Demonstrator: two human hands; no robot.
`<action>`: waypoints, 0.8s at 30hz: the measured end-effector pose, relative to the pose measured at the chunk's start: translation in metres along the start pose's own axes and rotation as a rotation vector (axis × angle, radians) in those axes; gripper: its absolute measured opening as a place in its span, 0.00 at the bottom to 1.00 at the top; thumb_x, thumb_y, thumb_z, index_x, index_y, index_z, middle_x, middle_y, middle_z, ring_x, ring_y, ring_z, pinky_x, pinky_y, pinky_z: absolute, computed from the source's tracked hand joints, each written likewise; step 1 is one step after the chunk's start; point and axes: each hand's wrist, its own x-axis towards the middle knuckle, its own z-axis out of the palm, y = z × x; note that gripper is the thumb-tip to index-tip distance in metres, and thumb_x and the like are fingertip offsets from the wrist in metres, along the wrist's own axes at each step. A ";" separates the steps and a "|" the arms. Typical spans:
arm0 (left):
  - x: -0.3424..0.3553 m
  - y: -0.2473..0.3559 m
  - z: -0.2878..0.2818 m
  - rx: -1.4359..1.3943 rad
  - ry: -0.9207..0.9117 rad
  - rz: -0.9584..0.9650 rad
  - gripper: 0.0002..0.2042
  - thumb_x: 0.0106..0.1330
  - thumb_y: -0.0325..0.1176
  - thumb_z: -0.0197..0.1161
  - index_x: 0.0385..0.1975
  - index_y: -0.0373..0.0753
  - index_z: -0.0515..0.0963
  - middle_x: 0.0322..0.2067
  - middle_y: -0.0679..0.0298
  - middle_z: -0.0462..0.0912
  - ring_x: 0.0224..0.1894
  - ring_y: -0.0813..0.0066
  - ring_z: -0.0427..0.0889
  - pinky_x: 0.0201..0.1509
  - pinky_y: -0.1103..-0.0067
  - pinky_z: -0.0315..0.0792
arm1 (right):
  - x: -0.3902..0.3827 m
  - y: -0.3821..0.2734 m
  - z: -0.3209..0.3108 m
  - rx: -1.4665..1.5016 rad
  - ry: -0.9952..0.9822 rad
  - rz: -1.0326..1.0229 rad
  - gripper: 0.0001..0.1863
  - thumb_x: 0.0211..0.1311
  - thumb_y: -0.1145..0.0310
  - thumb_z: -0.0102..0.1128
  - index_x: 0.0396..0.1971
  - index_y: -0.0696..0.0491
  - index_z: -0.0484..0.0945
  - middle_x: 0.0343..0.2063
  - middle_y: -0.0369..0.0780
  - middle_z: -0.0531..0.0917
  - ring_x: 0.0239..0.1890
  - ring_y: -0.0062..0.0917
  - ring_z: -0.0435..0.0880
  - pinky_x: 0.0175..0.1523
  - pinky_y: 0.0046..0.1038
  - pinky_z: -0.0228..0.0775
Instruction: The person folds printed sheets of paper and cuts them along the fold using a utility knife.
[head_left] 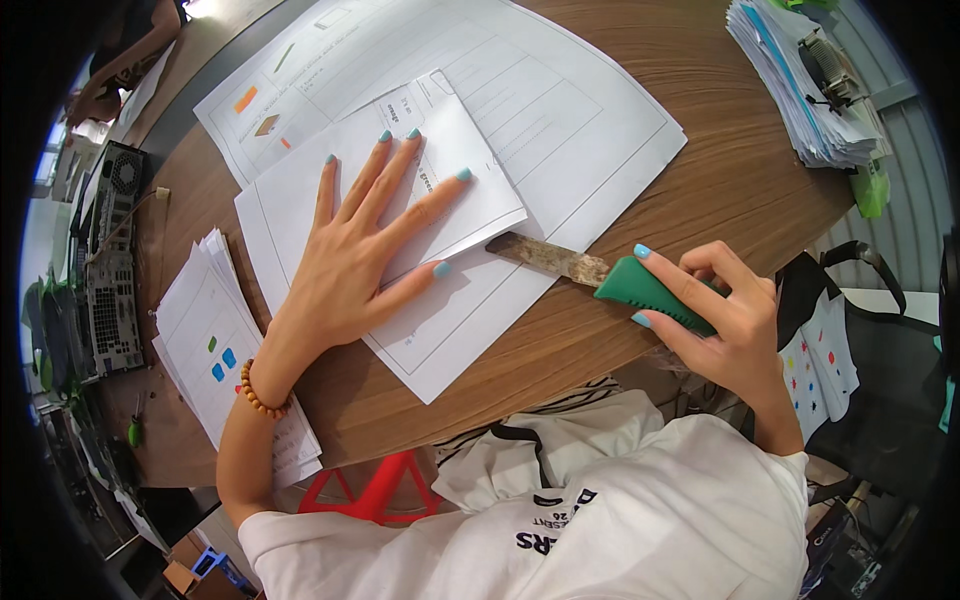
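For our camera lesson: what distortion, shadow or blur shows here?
In the head view, the wooden table has a bowed edge and the picture's corners go black; again in the head view, a soft shadow lies by the left hand on the white paper; the green-handled knife looks in focus there.

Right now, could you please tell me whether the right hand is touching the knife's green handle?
Touching: the head view plainly shows the right hand gripping the green handle, with fingers and thumb against its opposite edges.

Blk print on folded paper (462,138), dk lettering on wht T-shirt (640,510); lrg sheet (570,90) txt prob. too small to read from here.
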 end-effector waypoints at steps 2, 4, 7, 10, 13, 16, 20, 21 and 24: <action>-0.003 0.000 0.003 0.005 -0.005 0.012 0.28 0.56 0.49 0.48 0.60 0.55 0.66 0.66 0.57 0.50 0.69 0.59 0.45 0.70 0.58 0.30 | 0.001 -0.001 0.006 -0.026 0.036 -0.022 0.24 0.37 0.65 0.72 0.41 0.50 0.81 0.22 0.35 0.71 0.19 0.21 0.71 0.20 0.21 0.63; -0.003 0.000 0.005 -0.009 0.018 0.021 0.24 0.57 0.50 0.49 0.56 0.60 0.69 0.66 0.57 0.50 0.69 0.59 0.45 0.70 0.59 0.29 | 0.001 0.002 0.014 -0.033 0.060 -0.028 0.24 0.37 0.65 0.72 0.41 0.49 0.81 0.22 0.35 0.71 0.19 0.21 0.71 0.20 0.22 0.64; 0.000 -0.001 0.009 -0.002 -0.002 0.020 0.24 0.57 0.51 0.49 0.56 0.61 0.70 0.66 0.56 0.49 0.69 0.59 0.44 0.70 0.60 0.28 | 0.000 0.009 0.021 -0.040 0.070 -0.013 0.23 0.37 0.65 0.72 0.40 0.49 0.81 0.23 0.35 0.71 0.21 0.21 0.72 0.21 0.22 0.65; -0.001 0.000 0.001 0.022 -0.001 0.023 0.23 0.58 0.51 0.49 0.56 0.62 0.70 0.66 0.56 0.49 0.69 0.59 0.44 0.70 0.60 0.28 | 0.004 0.005 0.013 -0.056 0.068 -0.007 0.23 0.37 0.65 0.71 0.40 0.49 0.81 0.23 0.35 0.71 0.22 0.21 0.73 0.21 0.22 0.65; 0.001 -0.001 -0.002 0.040 -0.006 0.022 0.22 0.58 0.50 0.49 0.55 0.63 0.70 0.66 0.56 0.49 0.69 0.59 0.44 0.70 0.59 0.28 | 0.014 0.006 0.015 -0.074 0.086 -0.033 0.23 0.38 0.65 0.71 0.41 0.49 0.81 0.23 0.35 0.71 0.22 0.22 0.73 0.22 0.23 0.66; 0.004 -0.002 0.001 0.024 -0.011 0.023 0.22 0.58 0.49 0.49 0.55 0.63 0.70 0.67 0.56 0.49 0.69 0.59 0.44 0.69 0.59 0.28 | 0.032 0.011 0.026 -0.096 0.101 -0.057 0.22 0.41 0.64 0.70 0.42 0.48 0.80 0.24 0.35 0.71 0.21 0.23 0.73 0.22 0.24 0.66; 0.001 -0.002 0.003 0.016 -0.013 0.022 0.22 0.57 0.49 0.50 0.55 0.63 0.70 0.67 0.56 0.49 0.69 0.58 0.44 0.69 0.58 0.28 | 0.063 0.025 0.043 -0.120 0.113 -0.100 0.20 0.47 0.59 0.66 0.43 0.45 0.79 0.24 0.36 0.72 0.21 0.25 0.74 0.23 0.26 0.68; 0.001 -0.001 0.004 0.009 -0.011 0.027 0.22 0.57 0.49 0.50 0.55 0.63 0.71 0.66 0.56 0.49 0.69 0.58 0.44 0.69 0.57 0.28 | 0.071 0.028 0.045 -0.133 0.085 -0.087 0.19 0.49 0.57 0.64 0.43 0.45 0.79 0.24 0.36 0.72 0.21 0.26 0.75 0.24 0.26 0.70; 0.001 0.002 0.003 0.008 -0.011 0.032 0.23 0.57 0.49 0.51 0.55 0.63 0.71 0.66 0.55 0.49 0.69 0.57 0.44 0.69 0.57 0.29 | 0.103 0.047 0.058 -0.164 0.121 -0.150 0.19 0.50 0.58 0.64 0.44 0.44 0.79 0.25 0.37 0.73 0.22 0.26 0.76 0.25 0.27 0.71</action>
